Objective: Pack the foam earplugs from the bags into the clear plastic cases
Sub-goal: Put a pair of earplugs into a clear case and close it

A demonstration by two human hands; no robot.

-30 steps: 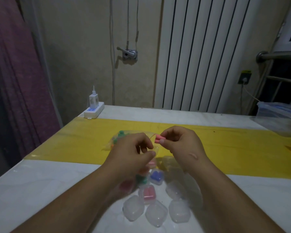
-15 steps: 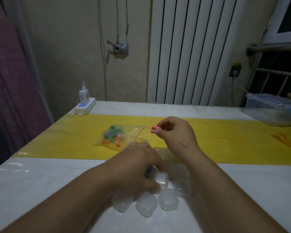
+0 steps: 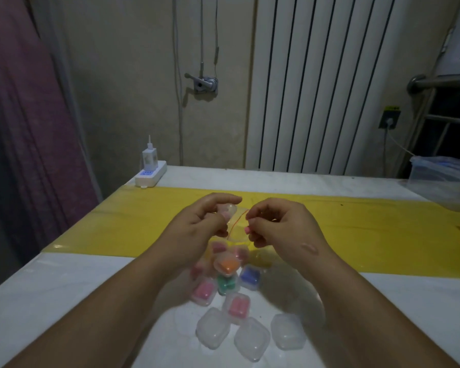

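Note:
My left hand (image 3: 199, 227) holds a small clear plastic case (image 3: 227, 209) raised above the yellow strip. My right hand (image 3: 276, 224) pinches a pink foam earplug (image 3: 247, 230) just right of that case. Behind both hands lies the clear zip bag (image 3: 237, 229), mostly hidden, its red seal line showing. Below the hands sit several filled cases: an orange one (image 3: 226, 265), a blue one (image 3: 249, 277), a green one (image 3: 225, 284) and pink ones (image 3: 203, 292). Three empty clear cases (image 3: 213, 328) stand in a row nearest me.
A white power strip with a charger (image 3: 150, 173) sits at the table's far left corner. A clear plastic box (image 3: 441, 179) stands at the far right. The yellow strip (image 3: 369, 229) crosses the white table (image 3: 51, 301).
My left hand rose from the cases on the table, now holding a clear case up beside the right hand. The right hand still pinches the pink earplug.

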